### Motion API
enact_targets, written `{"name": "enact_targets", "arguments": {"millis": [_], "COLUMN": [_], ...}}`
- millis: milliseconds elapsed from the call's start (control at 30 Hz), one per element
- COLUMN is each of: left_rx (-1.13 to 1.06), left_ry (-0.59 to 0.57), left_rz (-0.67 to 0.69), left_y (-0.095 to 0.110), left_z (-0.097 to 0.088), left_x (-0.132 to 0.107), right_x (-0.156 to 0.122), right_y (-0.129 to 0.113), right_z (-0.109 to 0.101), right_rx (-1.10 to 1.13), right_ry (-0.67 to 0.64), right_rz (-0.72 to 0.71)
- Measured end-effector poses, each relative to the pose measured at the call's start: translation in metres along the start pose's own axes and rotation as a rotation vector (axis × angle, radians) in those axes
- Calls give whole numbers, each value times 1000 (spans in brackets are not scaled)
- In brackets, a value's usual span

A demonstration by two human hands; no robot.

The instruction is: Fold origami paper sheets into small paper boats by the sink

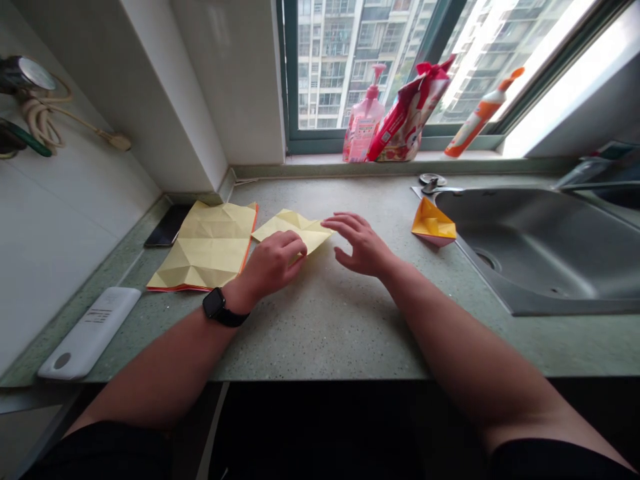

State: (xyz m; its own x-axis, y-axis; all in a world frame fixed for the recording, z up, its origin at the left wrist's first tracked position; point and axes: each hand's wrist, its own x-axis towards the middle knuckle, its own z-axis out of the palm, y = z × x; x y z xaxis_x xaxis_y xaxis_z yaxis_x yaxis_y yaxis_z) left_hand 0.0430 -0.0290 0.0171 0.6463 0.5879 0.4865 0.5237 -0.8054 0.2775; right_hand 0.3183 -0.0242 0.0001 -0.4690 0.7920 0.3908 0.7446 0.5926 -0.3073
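Observation:
A folded yellow paper (293,229) lies on the green speckled counter (330,320). My left hand (273,263), with a black watch on the wrist, has its fingers curled and pressed on the paper's near edge. Just right of the paper hovers my right hand (360,243), fingers spread and stretched toward its right corner, holding nothing. A stack of creased yellow sheets (210,245) with orange undersides lies to the left. A finished yellow-and-orange folded paper shape (433,223) sits by the sink.
A steel sink (540,247) fills the right side. On the window sill stand a pink pump bottle (364,123), a red bag (407,117) and an orange bottle (480,117). A black phone (167,227) and a white remote-like device (90,332) lie at left.

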Motion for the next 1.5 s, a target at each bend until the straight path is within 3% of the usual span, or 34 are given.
{"name": "enact_targets", "arguments": {"millis": [67,233,333,533,1133,1500], "left_rx": [-8,-72,10,6,-157,-235], "left_ry": [-54,-116,-125,-260,-312,-349], "left_rz": [39,61,-7,-61,55,104], "left_y": [2,-2,-11,-26,-20,-16], "left_z": [3,8,10,14,12,9], "left_x": [0,-3,-5,-7,-7,-3], "right_x": [1,6,6,2,-1,-2], "right_y": [-5,-4,3,14,21,18], "right_z": [10,23,17,2,-22,-26], "right_rx": [16,21,-3,60,85,83], "right_ry": [-77,-110,-153,-276,-361,-385], "right_rz": [-61,-102,-49,-19,102,215]}}
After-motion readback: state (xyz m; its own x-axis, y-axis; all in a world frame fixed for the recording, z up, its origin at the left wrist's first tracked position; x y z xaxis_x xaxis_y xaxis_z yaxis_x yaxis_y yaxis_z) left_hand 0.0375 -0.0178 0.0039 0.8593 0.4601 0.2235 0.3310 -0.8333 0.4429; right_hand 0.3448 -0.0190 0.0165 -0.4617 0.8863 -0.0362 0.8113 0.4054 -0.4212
